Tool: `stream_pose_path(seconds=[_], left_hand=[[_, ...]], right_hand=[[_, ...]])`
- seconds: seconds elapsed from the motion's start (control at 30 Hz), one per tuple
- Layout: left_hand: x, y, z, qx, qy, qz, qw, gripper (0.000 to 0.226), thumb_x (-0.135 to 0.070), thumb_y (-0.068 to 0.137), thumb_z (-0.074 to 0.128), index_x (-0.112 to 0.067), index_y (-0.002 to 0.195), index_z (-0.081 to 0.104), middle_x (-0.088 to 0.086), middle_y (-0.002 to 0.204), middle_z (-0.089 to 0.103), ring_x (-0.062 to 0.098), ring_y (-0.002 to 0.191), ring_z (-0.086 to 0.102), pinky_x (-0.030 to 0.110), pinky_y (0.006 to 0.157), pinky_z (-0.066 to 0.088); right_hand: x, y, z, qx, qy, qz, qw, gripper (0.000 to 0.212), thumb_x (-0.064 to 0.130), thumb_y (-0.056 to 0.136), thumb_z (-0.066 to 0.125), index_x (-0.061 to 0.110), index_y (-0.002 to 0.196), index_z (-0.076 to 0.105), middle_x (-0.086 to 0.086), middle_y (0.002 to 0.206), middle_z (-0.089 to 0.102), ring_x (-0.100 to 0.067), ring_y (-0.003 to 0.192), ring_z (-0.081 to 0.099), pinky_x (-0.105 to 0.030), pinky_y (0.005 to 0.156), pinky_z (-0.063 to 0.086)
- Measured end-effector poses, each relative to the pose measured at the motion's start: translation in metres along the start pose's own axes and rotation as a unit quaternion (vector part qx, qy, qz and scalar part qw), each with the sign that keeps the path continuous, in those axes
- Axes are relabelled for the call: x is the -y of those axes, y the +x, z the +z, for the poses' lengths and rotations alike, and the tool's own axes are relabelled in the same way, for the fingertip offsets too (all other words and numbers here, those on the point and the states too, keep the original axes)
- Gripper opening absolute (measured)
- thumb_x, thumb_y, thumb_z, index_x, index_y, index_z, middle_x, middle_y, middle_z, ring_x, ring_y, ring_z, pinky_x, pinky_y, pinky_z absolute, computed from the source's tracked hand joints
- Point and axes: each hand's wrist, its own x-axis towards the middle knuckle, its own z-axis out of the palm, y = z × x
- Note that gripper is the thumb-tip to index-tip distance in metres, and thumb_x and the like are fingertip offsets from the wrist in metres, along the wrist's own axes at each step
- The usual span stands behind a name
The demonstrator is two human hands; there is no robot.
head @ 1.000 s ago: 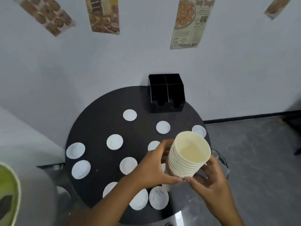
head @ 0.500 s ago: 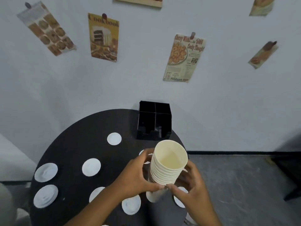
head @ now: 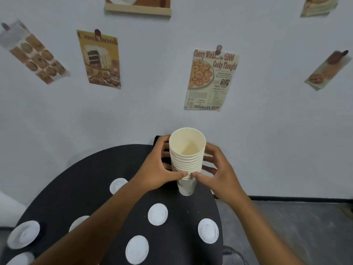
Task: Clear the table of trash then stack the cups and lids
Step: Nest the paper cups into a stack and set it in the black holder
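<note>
Over the far side of the round black table (head: 76,188), left hand (head: 154,173) and right hand (head: 215,175) clasp the stack of nested paper cups (head: 186,161), cream-coloured, upright. Cups look gathered and no trash shows; white lids (head: 157,214) lie scattered, unstacked.

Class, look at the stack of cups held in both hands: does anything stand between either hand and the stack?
Nothing visible does. The left hand and right hand already grip the stack of cups directly from either side, thumbs nearly meeting at its front.
</note>
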Motion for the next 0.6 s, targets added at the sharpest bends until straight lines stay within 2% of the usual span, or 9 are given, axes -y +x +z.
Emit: stream_pose_path(seconds=[0.07, 0.17, 0.23, 0.4, 0.6], left_hand=[[0.003, 0.017, 0.007, -0.023, 0.001, -0.004, 1.000, 0.104, -0.028, 0.062, 0.098, -0.046, 0.142, 0.035, -0.016, 0.143, 0.052, 0.014, 0.129, 0.058, 0.042, 0.090, 0.063], [0.004, 0.038, 0.018, -0.056, 0.004, 0.003, 0.998, 0.098, -0.019, 0.066, 0.098, -0.051, 0.135, 0.036, -0.015, 0.140, 0.054, 0.009, 0.124, 0.061, 0.032, 0.085, 0.063], [0.006, 0.047, 0.024, -0.075, 0.007, 0.003, 0.997, 0.098, -0.016, 0.066, 0.097, -0.052, 0.133, 0.035, -0.010, 0.138, 0.057, 0.010, 0.123, 0.062, 0.032, 0.085, 0.064], [0.012, 0.064, 0.032, -0.091, 0.018, 0.004, 0.996, 0.102, -0.013, 0.068, 0.096, -0.040, 0.142, 0.031, -0.005, 0.138, 0.059, 0.013, 0.125, 0.062, 0.039, 0.088, 0.064], [0.022, 0.078, 0.044, -0.105, 0.033, 0.013, 0.994, 0.099, -0.010, 0.070, 0.094, -0.041, 0.141, 0.032, -0.004, 0.136, 0.061, 0.012, 0.124, 0.063, 0.038, 0.089, 0.064]], right_hand=[[-0.010, 0.021, -0.009, 0.012, 0.011, -0.010, 1.000, 0.079, 0.026, 0.080, 0.087, 0.051, 0.138, 0.039, 0.033, 0.136, 0.050, 0.000, 0.124, 0.056, -0.022, 0.097, 0.054], [-0.023, 0.046, -0.019, 0.015, 0.038, -0.021, 0.999, 0.083, 0.024, 0.079, 0.087, 0.056, 0.137, 0.036, 0.037, 0.131, 0.050, 0.002, 0.122, 0.055, -0.013, 0.089, 0.053], [-0.030, 0.059, -0.022, 0.017, 0.053, -0.024, 0.998, 0.087, 0.025, 0.079, 0.088, 0.057, 0.138, 0.034, 0.038, 0.130, 0.048, 0.003, 0.122, 0.054, -0.011, 0.087, 0.052], [-0.051, 0.077, -0.020, 0.014, 0.073, -0.026, 0.997, 0.096, 0.028, 0.078, 0.089, 0.057, 0.145, 0.027, 0.040, 0.133, 0.043, 0.004, 0.123, 0.052, -0.014, 0.088, 0.054], [-0.075, 0.091, -0.019, 0.001, 0.072, -0.025, 0.997, 0.099, 0.028, 0.078, 0.089, 0.058, 0.146, 0.024, 0.040, 0.134, 0.042, 0.002, 0.124, 0.052, -0.020, 0.089, 0.057]])
